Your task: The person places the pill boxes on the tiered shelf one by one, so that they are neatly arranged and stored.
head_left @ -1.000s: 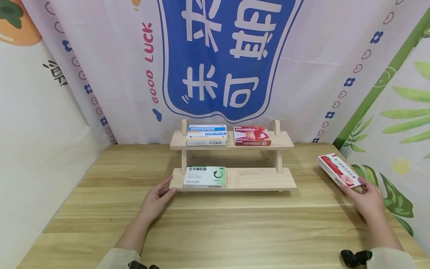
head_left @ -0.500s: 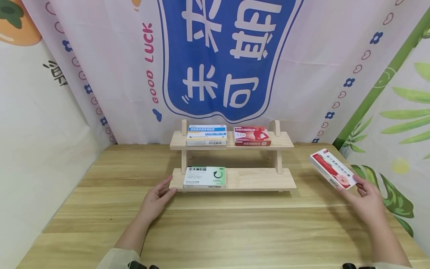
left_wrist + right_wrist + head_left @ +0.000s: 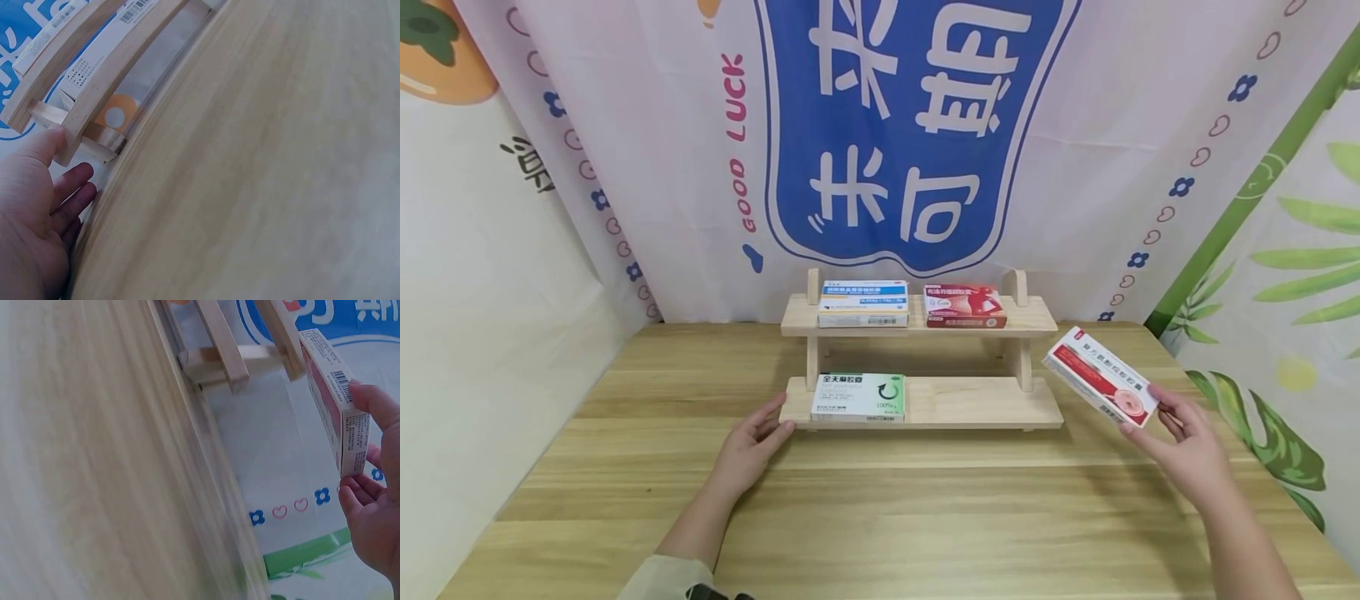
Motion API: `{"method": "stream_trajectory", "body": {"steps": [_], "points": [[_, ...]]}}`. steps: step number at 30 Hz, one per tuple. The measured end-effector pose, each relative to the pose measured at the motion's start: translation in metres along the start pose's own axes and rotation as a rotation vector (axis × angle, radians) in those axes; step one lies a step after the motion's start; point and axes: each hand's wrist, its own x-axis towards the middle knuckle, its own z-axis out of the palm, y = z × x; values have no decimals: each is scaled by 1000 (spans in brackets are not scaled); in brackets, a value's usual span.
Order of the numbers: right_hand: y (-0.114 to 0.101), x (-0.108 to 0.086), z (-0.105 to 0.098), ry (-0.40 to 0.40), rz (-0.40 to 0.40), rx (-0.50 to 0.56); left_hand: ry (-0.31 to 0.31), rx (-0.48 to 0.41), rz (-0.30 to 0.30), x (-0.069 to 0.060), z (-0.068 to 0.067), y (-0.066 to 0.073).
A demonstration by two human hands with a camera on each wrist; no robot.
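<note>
In the head view, my right hand [image 3: 1180, 442] pinches a white and red medicine box [image 3: 1099, 377] by its near right end, above the table at the right. The right wrist view shows the thumb on the barcode side of the medicine box [image 3: 334, 400] and fingertips underneath. My left hand [image 3: 751, 446] rests at the left end of a two-tier wooden display shelf [image 3: 985, 402]. In the left wrist view its thumb touches a plank end of the shelf [image 3: 94, 94], with the other fingers loosely bent and apart from it.
A white and green box [image 3: 857, 397] lies on the lower tier, left side. The upper tier bears a blue and white box [image 3: 862, 303] and a red box [image 3: 964, 305]. Under the shelf is a wooden table [image 3: 880, 508]; a printed cloth [image 3: 700, 167] hangs behind.
My right hand has carried the white and red medicine box leftward and a little up, closer to the shelf's right end. The left hand and the shelf have stayed put.
</note>
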Motion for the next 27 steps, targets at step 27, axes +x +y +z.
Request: {"method": "stream_trajectory", "body": {"steps": [27], "points": [[-35, -14, 24, -53, -261, 31, -10, -13, 3, -2, -1, 6]]}}
